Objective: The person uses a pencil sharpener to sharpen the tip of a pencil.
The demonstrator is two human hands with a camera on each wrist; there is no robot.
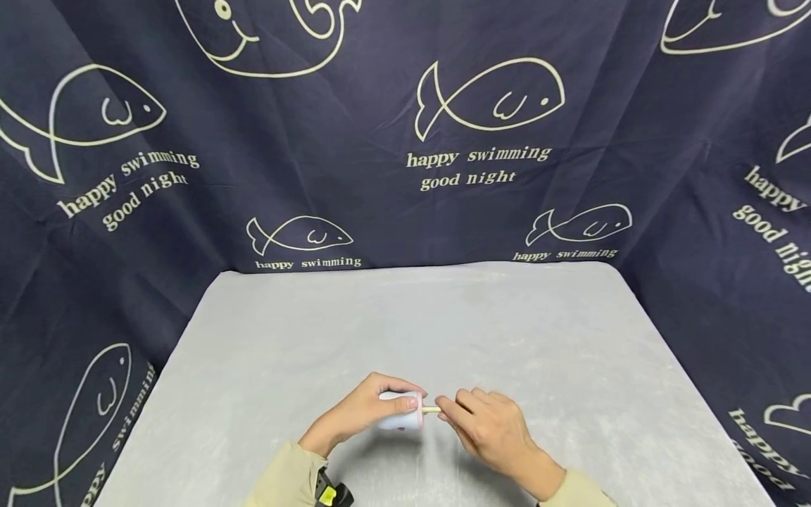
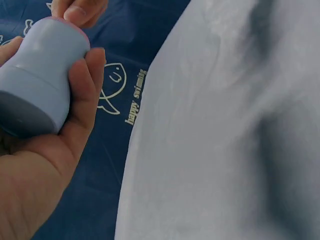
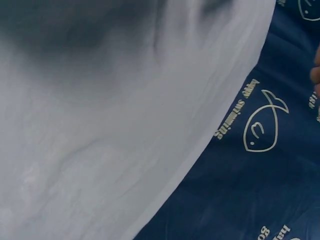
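Observation:
My left hand (image 1: pixel 361 412) grips a pale blue cup-like container (image 1: pixel 405 421) with a pink rim. It lies on its side above the table, the rim toward my right hand. A short beige stick (image 1: pixel 431 410) juts from the rimmed end, and my right hand (image 1: pixel 494 428) pinches its outer end. In the left wrist view the container (image 2: pixel 45 65) shows a waisted body and a wide dark base, with right-hand fingers (image 2: pixel 80 15) at its pink rim. Only some fingertips (image 3: pixel 315 75) appear at the edge of the right wrist view. The container's inside is hidden.
A light grey cloth covers the table (image 1: pixel 418 317). Dark blue curtains (image 1: pixel 380 155) printed with fish and lettering hang behind it and along both sides. A black wrist strap with a yellow-green patch (image 1: pixel 327 496) is at my left sleeve.

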